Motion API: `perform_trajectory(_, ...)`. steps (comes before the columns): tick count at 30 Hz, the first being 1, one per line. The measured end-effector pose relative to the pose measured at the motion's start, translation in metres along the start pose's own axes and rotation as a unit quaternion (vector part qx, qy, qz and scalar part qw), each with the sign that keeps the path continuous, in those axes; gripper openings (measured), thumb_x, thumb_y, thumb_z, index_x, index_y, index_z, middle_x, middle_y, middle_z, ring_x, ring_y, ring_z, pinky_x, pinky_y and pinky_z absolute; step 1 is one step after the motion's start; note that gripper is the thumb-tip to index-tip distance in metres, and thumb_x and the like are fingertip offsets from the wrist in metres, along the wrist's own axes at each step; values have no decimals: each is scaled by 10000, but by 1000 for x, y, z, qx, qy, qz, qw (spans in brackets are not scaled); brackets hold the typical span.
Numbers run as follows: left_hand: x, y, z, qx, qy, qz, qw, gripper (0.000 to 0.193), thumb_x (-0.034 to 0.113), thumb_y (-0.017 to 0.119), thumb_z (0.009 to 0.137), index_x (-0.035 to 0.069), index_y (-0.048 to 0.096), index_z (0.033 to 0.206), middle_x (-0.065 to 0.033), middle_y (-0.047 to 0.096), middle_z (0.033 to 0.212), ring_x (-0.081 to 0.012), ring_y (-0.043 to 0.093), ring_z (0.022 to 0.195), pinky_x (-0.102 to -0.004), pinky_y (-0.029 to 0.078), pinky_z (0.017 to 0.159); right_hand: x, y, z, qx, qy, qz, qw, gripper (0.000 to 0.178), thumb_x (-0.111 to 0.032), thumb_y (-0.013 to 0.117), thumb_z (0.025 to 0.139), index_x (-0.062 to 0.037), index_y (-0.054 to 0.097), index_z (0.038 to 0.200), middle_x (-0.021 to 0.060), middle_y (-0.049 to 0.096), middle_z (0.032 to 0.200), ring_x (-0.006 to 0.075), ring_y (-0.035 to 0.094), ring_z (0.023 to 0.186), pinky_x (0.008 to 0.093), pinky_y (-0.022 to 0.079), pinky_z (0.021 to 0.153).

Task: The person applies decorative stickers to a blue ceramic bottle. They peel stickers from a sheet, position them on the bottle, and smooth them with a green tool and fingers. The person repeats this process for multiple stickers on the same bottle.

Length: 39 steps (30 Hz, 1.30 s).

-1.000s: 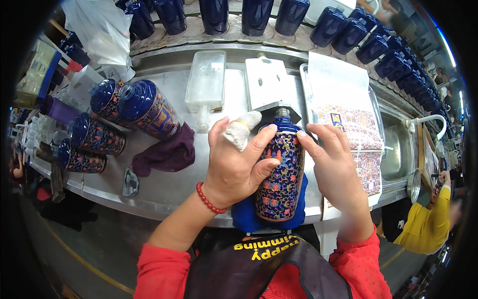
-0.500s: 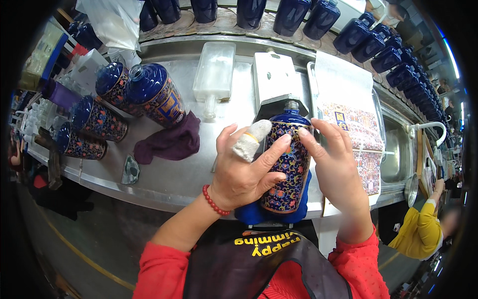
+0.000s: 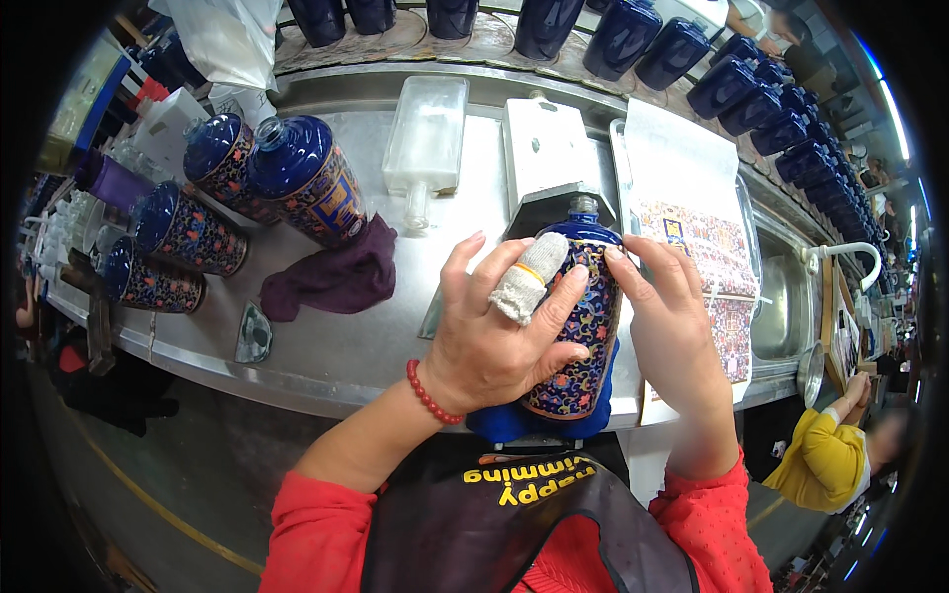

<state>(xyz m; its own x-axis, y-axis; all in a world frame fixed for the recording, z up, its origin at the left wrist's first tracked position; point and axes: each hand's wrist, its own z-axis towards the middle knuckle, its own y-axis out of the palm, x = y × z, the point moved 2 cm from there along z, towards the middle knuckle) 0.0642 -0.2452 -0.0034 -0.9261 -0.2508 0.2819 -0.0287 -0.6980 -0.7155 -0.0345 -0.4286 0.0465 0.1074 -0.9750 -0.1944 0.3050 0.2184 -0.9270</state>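
In front of me a dark blue glass bottle lies tilted, its neck away from me. A patterned wrap with flowers and scrolls covers its body. Under its near end is a blue cloth pad. My left hand lies against the bottle's left side, fingers apart, the index and thumb on the wrap. A pale knitted finger cot with a yellow band covers one of its fingers. My right hand touches the upper right edge of the wrap with thumb and fingertips, its fingers stretched out. Beyond the bottle stands a white block-shaped holder.
Several wrapped bottles stand at left beside a purple cloth. A clear glass bottle lies behind. Patterned printed sheets lie at right near a sink. Plain blue bottles line a conveyor at the back.
My left index finger and right thumb have shifted slightly to the right over the bottle's upper part. The blue bottles on the conveyor have moved right.
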Motion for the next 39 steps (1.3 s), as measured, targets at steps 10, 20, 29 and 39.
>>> perform_trajectory(10,0,1,0,32,-18,-15,999,539,532,579,961,92,708,1245,-147,638,1277,-328,489,1257,-584,310,1112,0,-1,0,-4,4,2,1000,591,107,628,789,-83,632,1348,161,569,1346,388,537,1218,477,467,1022)
perform_trajectory(20,-1,0,1,30,-12,5,999,538,576,553,984,124,728,1218,-159,649,1250,-348,507,1227,-545,283,1150,0,-1,-1,-2,7,4,1000,605,120,622,777,-78,634,1348,164,568,1351,390,534,1227,478,465,1029)
perform_trajectory(29,-4,0,2,32,-7,6,999,508,567,575,974,147,737,1210,-148,648,1240,-339,499,1237,-545,272,1157,1,0,-2,3,4,10,1000,618,130,620,768,-79,635,1350,165,571,1348,392,536,1223,480,467,1027)
perform_trajectory(39,-5,0,3,31,0,4,1000,509,573,586,965,143,736,1194,-147,648,1233,-342,500,1228,-551,282,1149,1,1,-3,0,4,10,1000,656,140,613,735,-84,633,1351,165,563,1354,389,534,1228,484,461,1035)
